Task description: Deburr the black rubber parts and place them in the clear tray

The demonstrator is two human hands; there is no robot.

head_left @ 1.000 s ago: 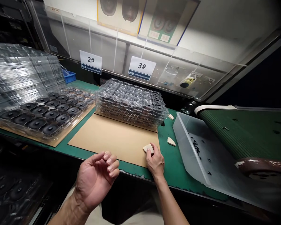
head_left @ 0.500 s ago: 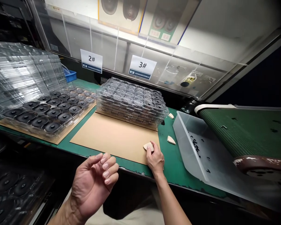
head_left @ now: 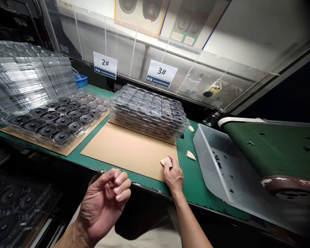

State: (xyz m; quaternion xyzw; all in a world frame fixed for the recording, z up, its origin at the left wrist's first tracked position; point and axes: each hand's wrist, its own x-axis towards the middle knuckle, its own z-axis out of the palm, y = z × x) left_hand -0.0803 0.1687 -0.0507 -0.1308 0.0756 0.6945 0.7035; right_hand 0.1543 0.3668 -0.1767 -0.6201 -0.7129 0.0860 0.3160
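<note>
My right hand [head_left: 173, 174] grips a small cream wedge-shaped piece [head_left: 166, 162] between thumb and fingers, at the right edge of a flat brown cardboard sheet [head_left: 129, 148]. What the piece is made of I cannot tell. My left hand [head_left: 107, 201] hovers in front of the bench edge, palm up. Its fingers are curled in, the thumb is close to the index finger, and nothing shows in it. Two similar cream pieces, a nearer one [head_left: 190, 155] and a farther one [head_left: 191, 128], lie on the green bench top [head_left: 184, 175] to the right.
Behind the cardboard stands a stack of clear plastic trays [head_left: 147, 110] with round black parts. Another filled tray [head_left: 57, 119] lies left, beside tall stacked clear trays [head_left: 28, 79]. A translucent bin [head_left: 209, 165] and a green conveyor belt [head_left: 281, 148] are at right. A dark tray [head_left: 12, 203] sits lower left.
The view has shifted slightly, so the scene sits a little farther right. The left thumb and index finger look closer together. My right hand keeps its grip on the cream piece.
</note>
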